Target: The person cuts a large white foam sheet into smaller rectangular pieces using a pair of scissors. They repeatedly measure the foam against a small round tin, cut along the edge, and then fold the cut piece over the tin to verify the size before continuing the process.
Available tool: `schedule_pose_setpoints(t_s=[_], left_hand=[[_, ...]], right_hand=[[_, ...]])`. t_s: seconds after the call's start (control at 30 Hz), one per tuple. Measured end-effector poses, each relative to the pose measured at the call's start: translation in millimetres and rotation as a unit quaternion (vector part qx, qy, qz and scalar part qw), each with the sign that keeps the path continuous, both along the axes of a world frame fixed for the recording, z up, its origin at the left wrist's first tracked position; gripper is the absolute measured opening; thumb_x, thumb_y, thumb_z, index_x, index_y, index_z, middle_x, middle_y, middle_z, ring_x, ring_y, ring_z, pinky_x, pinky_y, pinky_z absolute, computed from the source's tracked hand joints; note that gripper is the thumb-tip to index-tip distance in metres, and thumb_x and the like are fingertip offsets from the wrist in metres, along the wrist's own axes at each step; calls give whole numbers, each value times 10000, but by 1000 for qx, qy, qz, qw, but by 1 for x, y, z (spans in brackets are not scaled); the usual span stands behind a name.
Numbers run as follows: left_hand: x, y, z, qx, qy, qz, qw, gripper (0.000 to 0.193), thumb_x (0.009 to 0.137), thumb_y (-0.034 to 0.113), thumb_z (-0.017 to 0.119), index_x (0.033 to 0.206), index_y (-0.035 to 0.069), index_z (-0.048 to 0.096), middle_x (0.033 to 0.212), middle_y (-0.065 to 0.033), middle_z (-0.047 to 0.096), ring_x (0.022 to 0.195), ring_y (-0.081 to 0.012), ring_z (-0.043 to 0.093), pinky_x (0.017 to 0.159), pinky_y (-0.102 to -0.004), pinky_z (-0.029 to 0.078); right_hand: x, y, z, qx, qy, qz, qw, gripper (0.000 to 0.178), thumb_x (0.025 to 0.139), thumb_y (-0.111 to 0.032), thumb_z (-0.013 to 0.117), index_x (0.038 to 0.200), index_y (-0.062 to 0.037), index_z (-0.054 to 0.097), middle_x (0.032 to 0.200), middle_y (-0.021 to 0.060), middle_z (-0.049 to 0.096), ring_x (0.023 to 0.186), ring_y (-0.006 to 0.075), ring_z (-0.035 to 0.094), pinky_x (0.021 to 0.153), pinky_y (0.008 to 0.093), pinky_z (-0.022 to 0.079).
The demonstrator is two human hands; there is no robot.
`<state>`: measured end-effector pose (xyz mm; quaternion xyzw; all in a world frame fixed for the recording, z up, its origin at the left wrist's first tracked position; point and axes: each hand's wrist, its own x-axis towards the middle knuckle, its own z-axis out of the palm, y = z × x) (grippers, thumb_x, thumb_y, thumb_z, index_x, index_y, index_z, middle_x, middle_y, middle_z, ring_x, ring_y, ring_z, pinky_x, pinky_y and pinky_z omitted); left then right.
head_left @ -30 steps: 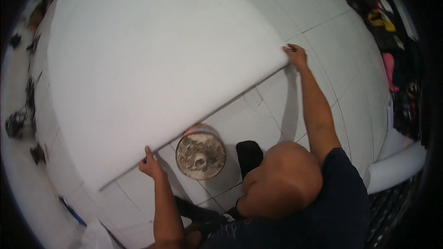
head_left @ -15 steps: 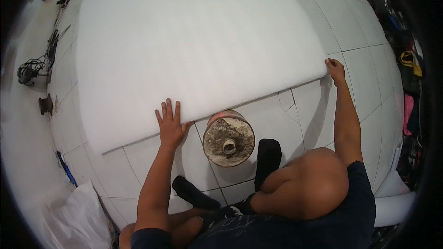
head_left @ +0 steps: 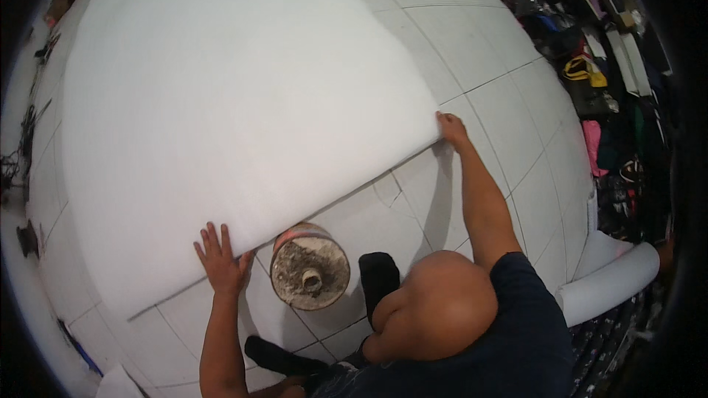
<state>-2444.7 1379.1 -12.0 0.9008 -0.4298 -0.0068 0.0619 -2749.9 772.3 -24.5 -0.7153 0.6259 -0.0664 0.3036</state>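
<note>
White foam sheet fills upper left on tiled floor. Left hand flat, fingers spread on near edge; right hand pinches corner. Prob light, floppy; grip edges/corners.

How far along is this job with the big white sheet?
Done: the white sheet lies mostly spread over the tiled floor. In hand: the left hand presses flat on its near edge, the right hand is at its corner. Left: that edge near the round weight looks not yet settled.
</note>
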Motion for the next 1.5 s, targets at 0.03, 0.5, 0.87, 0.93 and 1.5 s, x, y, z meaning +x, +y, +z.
schedule_pose_setpoints(t_s=[0.03, 0.5, 0.87, 0.93, 1.5], left_hand=[[-2, -7, 4, 4, 17, -5, 1000, 838, 845, 574, 592, 1477, 76, 356, 1556, -233, 245, 1426, -433, 237, 1142, -616, 107], [-4, -12, 11, -11, 46, 16, 999, 783, 839, 554, 632, 1455, 119, 420, 1536, -212, 301, 1423, -402, 265, 1152, -589, 120], [3, -1, 12, -32, 18, 13, 999, 797, 837, 615, 594, 1459, 150, 414, 1539, -190, 306, 1423, -368, 281, 1154, -574, 133], [1, 2, 14, -38, 12, 11, 999, 799, 839, 622, 588, 1457, 146, 417, 1536, -186, 314, 1420, -365, 288, 1155, -570, 138], [10, -3, 22, 1, 35, 14, 999, 828, 772, 589, 680, 1433, 148, 449, 1522, -199, 326, 1406, -401, 300, 1130, -609, 177]], right_hand=[[-9, -2, 4, 8, -1, 14, 1000, 658, 908, -540, 517, 1321, -29, 549, 1321, 224, 565, 1233, 361, 536, 1034, 423, 411], [122, 337, 145, -38, -254, 744, 617, 452, 743, -441, 776, 986, -100, 606, 802, 87, 603, 728, 297, 597, 633, 413, 474], [130, 363, 158, -73, -261, 737, 619, 307, 770, -355, 752, 793, -99, 583, 604, 96, 552, 561, 322, 576, 496, 430, 449], [126, 360, 184, -87, -248, 694, 670, 314, 756, -364, 765, 763, -101, 593, 596, 97, 556, 545, 316, 574, 488, 422, 451], [273, 302, 180, -210, -263, 526, 781, 349, 746, -369, 753, 717, -83, 555, 560, 105, 543, 524, 305, 573, 480, 421, 452]])
